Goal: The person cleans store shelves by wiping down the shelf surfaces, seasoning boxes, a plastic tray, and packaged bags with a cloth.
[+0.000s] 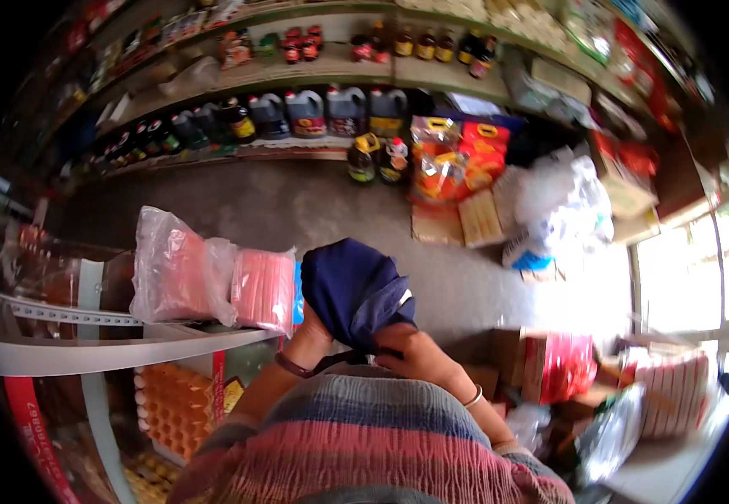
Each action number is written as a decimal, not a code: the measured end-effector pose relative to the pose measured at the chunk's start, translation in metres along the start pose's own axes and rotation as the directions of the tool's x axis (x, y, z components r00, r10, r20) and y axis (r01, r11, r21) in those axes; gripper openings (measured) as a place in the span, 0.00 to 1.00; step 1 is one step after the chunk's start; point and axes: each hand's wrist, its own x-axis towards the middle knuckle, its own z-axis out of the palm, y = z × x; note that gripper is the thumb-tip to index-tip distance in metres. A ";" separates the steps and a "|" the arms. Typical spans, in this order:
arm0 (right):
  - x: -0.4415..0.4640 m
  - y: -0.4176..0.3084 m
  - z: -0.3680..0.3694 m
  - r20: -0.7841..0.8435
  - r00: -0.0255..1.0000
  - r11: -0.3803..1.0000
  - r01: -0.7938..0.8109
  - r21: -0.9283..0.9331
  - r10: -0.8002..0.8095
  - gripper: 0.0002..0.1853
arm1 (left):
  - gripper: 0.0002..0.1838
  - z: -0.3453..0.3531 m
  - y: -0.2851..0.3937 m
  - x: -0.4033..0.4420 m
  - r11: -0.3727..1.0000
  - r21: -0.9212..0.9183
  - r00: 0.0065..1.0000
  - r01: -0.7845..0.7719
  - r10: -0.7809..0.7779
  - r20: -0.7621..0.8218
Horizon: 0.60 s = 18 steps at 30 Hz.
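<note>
Two bare hands on one dark blue cloth (352, 290), and it sits bunched up right in front of the striped top (364, 437), close to the body and above the floor (297, 202)! Over to the left hand (317, 329): it's tucked against the cloth's lower left side, a dark band round the wrist, but the fingers are hidden behind the fabric, so no telling how tight that grip is. Across to the right hand (419, 353), and this one is curled closed on the lower right edge, slightly blurred, a pale bangle on the wrist. A small white patch shows at the cloth's right side.

Just beside the left hand, a pink pack (264, 290) in clear plastic, with a larger clear bag (163, 269) of pink contents next to it. Below those, stacked egg trays (171, 403) behind the metal frame (91, 357).

Up at the far side, big-handled jugs (306, 113) line the lower shelf, small bottles (426, 44) above them. Out to the right, red and orange bags (482, 155), a bulging white plastic bag (558, 202), and a red-wrapped box (568, 367) nearer the body.
</note>
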 end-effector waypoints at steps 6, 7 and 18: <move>0.063 0.087 -0.121 -0.273 0.815 0.583 -0.096 0.807 0.511 0.22 | 0.12 0.072 -0.050 0.106 0.979 -0.162 0.978 -0.122 0.091 -0.187; 0.082 0.092 -0.132 -0.098 0.880 0.290 -0.047 0.956 0.465 0.26 | 0.14 0.106 -0.058 0.113 0.964 -0.207 0.972 -0.169 0.128 -0.196; 0.270 0.154 -0.152 0.135 0.991 1.000 0.000 0.001 0.000 0.28 | 0.22 0.053 -0.177 0.156 0.946 -0.322 0.992 0.036 -0.072 -0.100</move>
